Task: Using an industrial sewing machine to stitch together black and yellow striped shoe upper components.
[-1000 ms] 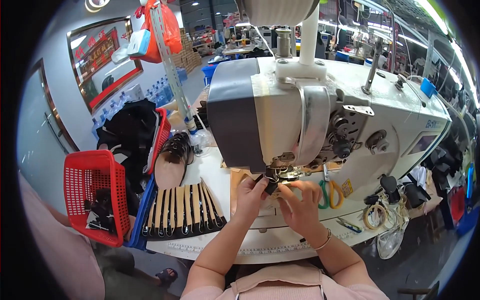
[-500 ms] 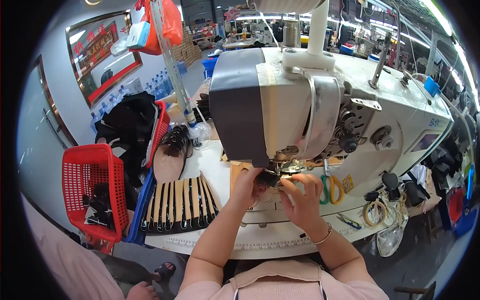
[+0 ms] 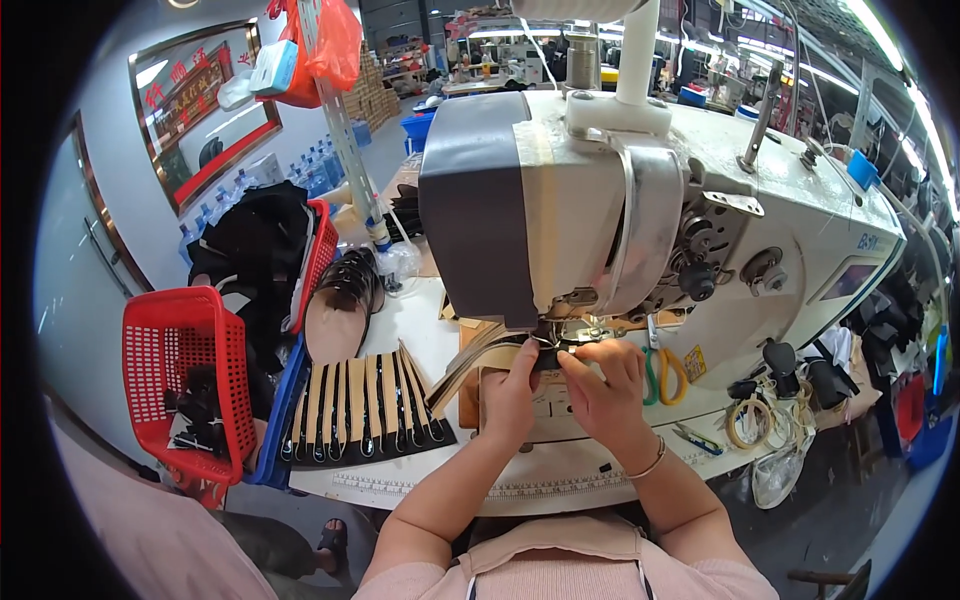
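Observation:
Both hands are at the needle area of a large white and grey sewing machine. A dark piece with long tan and black strips lies there, its strips fanning out to the left past my left hand. My left hand pinches the dark part near the presser foot, thumb on top. Close on its right, my right hand has its fingers bent and presses the piece's right end. Where the piece meets the needle is partly hidden by my fingers and the machine head.
On the table's left lies a similar fan of tan and black strips, with a sandal behind. Red baskets stand farther left, near another person's leg. At right are orange-and-green-handled scissors, thread snips and a tape roll.
The dark piece, earlier bunched by my left hand, now lies flatter between both hands. Its strips have come into view on the left. My left hand has shifted slightly right and nearer me.

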Available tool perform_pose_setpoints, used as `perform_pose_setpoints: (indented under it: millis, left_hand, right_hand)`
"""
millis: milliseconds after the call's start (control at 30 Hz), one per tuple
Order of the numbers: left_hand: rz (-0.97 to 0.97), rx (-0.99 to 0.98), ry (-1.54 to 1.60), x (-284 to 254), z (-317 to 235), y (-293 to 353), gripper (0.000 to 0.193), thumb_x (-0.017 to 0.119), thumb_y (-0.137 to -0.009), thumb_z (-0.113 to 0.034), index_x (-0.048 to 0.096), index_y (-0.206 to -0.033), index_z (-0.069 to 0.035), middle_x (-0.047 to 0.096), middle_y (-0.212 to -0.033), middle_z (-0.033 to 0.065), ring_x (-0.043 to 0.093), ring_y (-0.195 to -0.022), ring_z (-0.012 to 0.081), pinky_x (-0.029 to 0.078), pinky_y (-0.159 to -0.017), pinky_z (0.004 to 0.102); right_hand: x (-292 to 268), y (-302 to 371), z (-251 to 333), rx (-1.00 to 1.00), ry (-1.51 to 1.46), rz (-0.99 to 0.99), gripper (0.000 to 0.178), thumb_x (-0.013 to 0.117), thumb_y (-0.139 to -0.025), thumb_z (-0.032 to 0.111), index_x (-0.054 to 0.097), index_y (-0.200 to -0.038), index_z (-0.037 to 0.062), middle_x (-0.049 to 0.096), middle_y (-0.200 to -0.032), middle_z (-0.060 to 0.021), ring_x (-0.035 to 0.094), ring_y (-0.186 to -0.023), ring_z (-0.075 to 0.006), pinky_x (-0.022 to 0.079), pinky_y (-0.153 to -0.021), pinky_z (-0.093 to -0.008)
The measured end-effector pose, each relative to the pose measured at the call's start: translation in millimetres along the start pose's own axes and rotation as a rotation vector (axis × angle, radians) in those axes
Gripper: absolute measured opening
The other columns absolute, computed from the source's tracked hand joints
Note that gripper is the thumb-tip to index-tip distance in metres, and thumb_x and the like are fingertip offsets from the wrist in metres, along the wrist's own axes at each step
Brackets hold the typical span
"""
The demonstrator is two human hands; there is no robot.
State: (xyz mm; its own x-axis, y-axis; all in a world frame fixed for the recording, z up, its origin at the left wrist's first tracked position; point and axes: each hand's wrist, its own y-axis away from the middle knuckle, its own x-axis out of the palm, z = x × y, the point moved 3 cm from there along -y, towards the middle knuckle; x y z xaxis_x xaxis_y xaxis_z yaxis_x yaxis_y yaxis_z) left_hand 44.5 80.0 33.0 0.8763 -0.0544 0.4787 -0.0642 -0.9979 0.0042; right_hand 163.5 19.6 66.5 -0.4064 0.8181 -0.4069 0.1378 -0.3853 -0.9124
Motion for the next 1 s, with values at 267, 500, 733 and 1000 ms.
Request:
perform_pose_setpoints:
  millis: [267,500,733,1000]
  left_hand:
    - [-0.018,0.011,0.038,1.7,2.4,0.0,0.016,0.062,-0.087,-0.021,0.059,-0.082,-0.007,0.052,-0.07,-0.0049,0.042,-0.056,0.002,0.031,-0.047,0.0184]
    - [0.034,-0.013,0.057,-1.8,-0.6,-1.0,0.012,0.062,-0.086,-0.021,0.058,-0.087,-0.009,0.055,-0.073,-0.0038,0.045,-0.057,0.0037,0.033,-0.048,0.0187]
    - [0.065,-0.167,0.22,-39.1,17.6,40.2,0.017,0.054,-0.09,-0.026,0.056,-0.088,-0.009,0.054,-0.07,0.0016,0.05,-0.065,0.011,0.04,-0.056,0.0235]
    - [0.148,0.103,-0.181,-24.5,14.2,54.2,0.02,0.049,-0.094,-0.024,0.056,-0.091,-0.005,0.053,-0.07,0.0034,0.05,-0.061,0.0134,0.041,-0.056,0.0262]
  right_hand:
    - [0.8,-3.5,-0.9,0.025,-0.033,0.005,0.027,0.069,-0.068,0.002,0.065,-0.093,0.0096,0.053,-0.088,-0.0034,0.052,-0.082,-0.0244,0.043,-0.071,-0.0352]
    - [0.9,-5.9,-2.5,0.028,-0.063,0.015,0.025,0.067,-0.069,0.0,0.065,-0.093,0.008,0.051,-0.084,-0.0052,0.05,-0.078,-0.0243,0.044,-0.069,-0.0337]
    - [-1.1,-2.3,-5.8,0.076,-0.064,0.006,0.021,0.066,-0.072,0.001,0.065,-0.092,0.0076,0.052,-0.084,-0.007,0.052,-0.077,-0.0252,0.044,-0.066,-0.0338]
    - [28.3,37.8,-0.3,0.701,-0.699,0.286,0.023,0.064,-0.084,0.019,0.06,-0.074,-0.0019,0.058,-0.064,-0.0068,0.056,-0.056,-0.0156,0.043,-0.05,-0.0288]
